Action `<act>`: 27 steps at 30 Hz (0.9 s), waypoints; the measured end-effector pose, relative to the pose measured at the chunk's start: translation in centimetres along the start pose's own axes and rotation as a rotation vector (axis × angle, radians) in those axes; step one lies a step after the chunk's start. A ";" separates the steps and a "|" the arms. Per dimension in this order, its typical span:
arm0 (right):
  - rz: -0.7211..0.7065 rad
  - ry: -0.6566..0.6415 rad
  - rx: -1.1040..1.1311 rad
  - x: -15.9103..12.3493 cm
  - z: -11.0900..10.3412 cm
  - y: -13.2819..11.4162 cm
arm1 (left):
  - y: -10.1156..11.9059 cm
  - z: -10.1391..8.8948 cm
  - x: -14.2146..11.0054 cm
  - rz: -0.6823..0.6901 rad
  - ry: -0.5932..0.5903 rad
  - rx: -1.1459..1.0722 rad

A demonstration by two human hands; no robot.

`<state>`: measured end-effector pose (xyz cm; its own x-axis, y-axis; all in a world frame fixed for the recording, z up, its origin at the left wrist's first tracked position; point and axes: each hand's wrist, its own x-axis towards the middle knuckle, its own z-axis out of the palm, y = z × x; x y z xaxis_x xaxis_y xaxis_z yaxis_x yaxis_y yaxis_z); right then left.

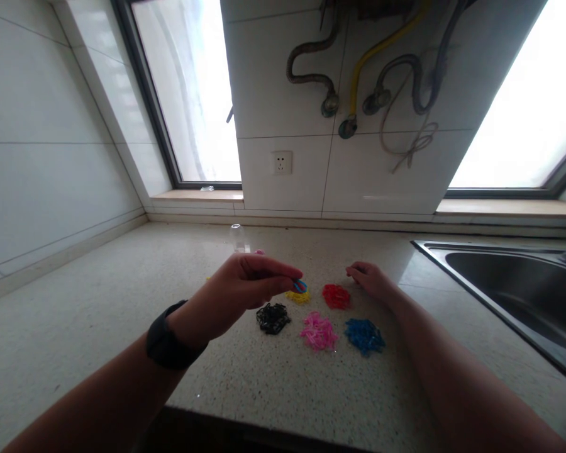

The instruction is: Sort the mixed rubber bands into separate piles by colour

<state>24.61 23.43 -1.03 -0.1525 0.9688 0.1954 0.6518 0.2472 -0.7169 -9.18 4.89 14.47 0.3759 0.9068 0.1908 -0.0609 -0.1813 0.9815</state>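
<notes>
My left hand (255, 277), a dark band on its wrist, pinches a small blue rubber band (300, 287) between thumb and fingertips. Just beneath lies a pile of yellow rubber bands (298, 297), partly covered by that hand. My right hand (368, 277) is at the counter, beyond and right of the red rubber bands (336, 296); its fingers are curled together, and what they hold, if anything, is hidden. Nearer to me are piles of black rubber bands (273, 319), pink rubber bands (319, 331) and blue rubber bands (365, 336).
A clear container (236, 236) stands behind my left hand, with a bit of pink (259, 252) beside it. On the right a steel sink (509, 277) is set into the speckled counter (207, 390). Hoses (358, 75) and a socket (282, 163) are on the tiled wall.
</notes>
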 end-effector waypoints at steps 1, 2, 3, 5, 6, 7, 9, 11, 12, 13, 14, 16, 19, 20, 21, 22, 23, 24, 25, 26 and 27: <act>0.001 0.002 -0.003 0.0 0.0 0.1 | 0.1 0.2 -0.2 0.006 -0.003 0.000; 0.001 0.003 -0.004 0.1 0.1 0.1 | 0.1 0.4 -0.4 0.010 -0.008 -0.003; 0.001 0.004 -0.001 0.1 0.1 0.1 | 0.1 0.6 -0.5 0.015 -0.013 -0.007; -0.007 0.004 0.010 0.1 0.2 0.0 | 0.1 1.2 -0.8 0.014 -0.024 -0.011; -0.010 0.006 0.015 0.1 0.2 -0.1 | 0.0 1.6 -0.9 0.008 -0.029 -0.007; -0.010 0.006 0.019 0.0 0.2 -0.2 | -0.1 2.0 -1.0 0.002 -0.035 0.000; -0.007 0.007 0.027 0.0 0.3 -0.5 | -0.3 2.9 -1.1 -0.007 -0.057 0.022; -0.007 0.007 0.031 -0.1 0.3 -0.7 | -0.6 3.9 -1.2 -0.002 -0.074 0.070; -0.007 0.007 0.032 -0.1 0.4 -0.7 | -0.8 4.4 -1.3 0.007 -0.079 0.115; -0.009 0.008 0.034 -0.1 0.4 -0.7 | -1.0 4.9 -1.3 0.021 -0.080 0.176; -0.009 0.007 0.036 -0.1 0.5 -0.7 | -1.2 5.3 -1.2 0.039 -0.081 0.253; -0.011 0.004 0.041 -0.1 0.6 -0.8 | -1.9 6.3 -1.0 0.111 -0.097 0.420; -0.012 0.003 0.045 -0.1 0.7 -0.9 | -3.2 7.8 0.0 0.270 -0.174 0.608; -0.013 0.003 0.045 -0.1 0.7 -0.9 | -3.8 8.4 0.6 0.318 -0.207 0.646; -0.014 0.004 0.043 -0.1 0.7 -0.9 | -4.5 9.0 1.1 0.352 -0.236 0.679; -0.017 0.006 0.042 -0.1 0.8 -0.9 | -5.1 9.5 1.8 0.372 -0.263 0.712; -0.020 0.007 0.041 -0.1 0.8 -0.9 | -5.9 10.1 2.4 0.383 -0.287 0.748; -0.024 0.008 0.039 -0.1 0.9 -0.8 | -6.7 10.6 2.9 0.384 -0.308 0.793; -0.027 0.009 0.038 -0.1 0.9 -0.8 | -7.5 11.1 3.5 0.381 -0.331 0.846; -0.030 0.010 0.036 0.0 1.0 -0.7 | -8.3 11.5 4.0 0.376 -0.349 0.901; -0.033 0.011 0.034 0.0 1.0 -0.6 | -9.0 11.9 4.4 0.372 -0.363 0.956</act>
<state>23.45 23.29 -1.25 -0.1653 0.9599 0.2265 0.6208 0.2797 -0.7324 3.99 6.01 6.34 0.7433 0.5956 0.3046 0.4582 -0.7850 0.4170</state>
